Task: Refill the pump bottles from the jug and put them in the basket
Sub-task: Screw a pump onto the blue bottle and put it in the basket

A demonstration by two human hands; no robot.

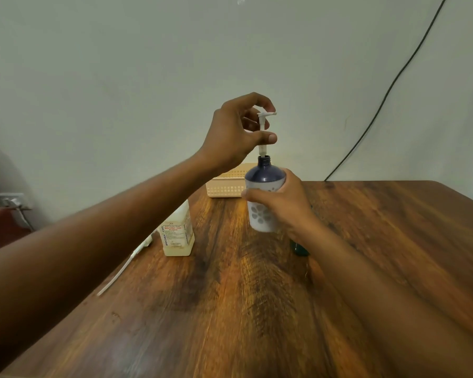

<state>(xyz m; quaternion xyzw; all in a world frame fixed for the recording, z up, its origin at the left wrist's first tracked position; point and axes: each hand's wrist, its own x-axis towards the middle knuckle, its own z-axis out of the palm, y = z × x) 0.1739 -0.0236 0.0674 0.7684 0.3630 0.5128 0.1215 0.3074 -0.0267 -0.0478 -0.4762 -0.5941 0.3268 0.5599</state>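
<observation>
Bottle [262, 197] upright, axis vertical, neck up, held above desk [366, 241] by right hand [281, 203] wrapped round its body. Left hand [238, 132] right above pinches pump [263, 126], stem vertical, tip at the open neck. One jug [176, 233] under left forearm, one basket [227, 184] behind both hands, one loose pump tube [120, 271] beside jug.
</observation>
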